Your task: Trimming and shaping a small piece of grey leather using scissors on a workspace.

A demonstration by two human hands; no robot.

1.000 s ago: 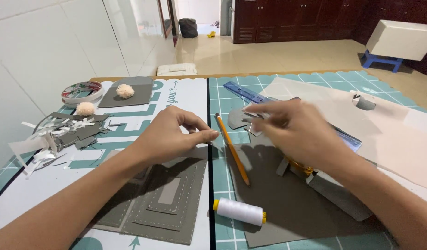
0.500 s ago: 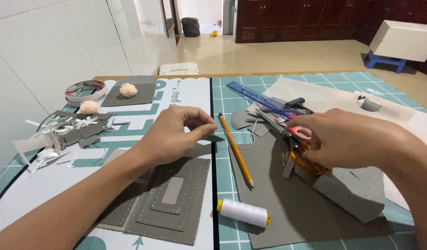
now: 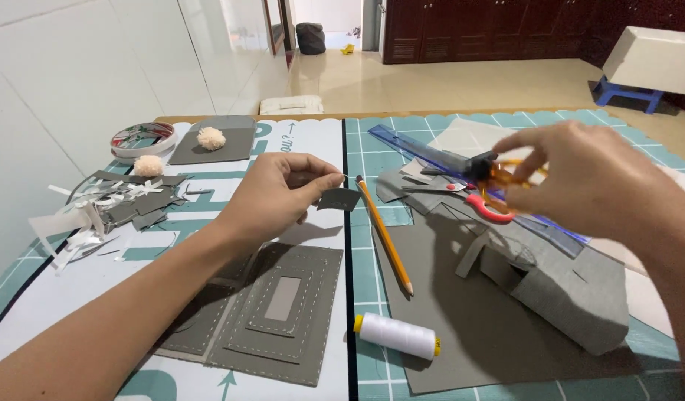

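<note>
Green cutting mat (image 3: 372, 134) bears grey felt (image 3: 469, 312) (thread spool (image 3: 397, 336) too).

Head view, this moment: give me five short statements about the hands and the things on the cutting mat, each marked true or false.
1. The left hand pinches a small grey felt piece. True.
2. The right hand holds the pencil. False: it holds small orange-handled scissors; the pencil lies on the mat.
3. The white thread spool lies on its side near the pencil's tip. True.
4. Two pale pompoms sit at the left of the mat. True.
5. The blue ruler lies across the stitched grey felt panel. False: it lies at the far right, apart from the panel.
</note>
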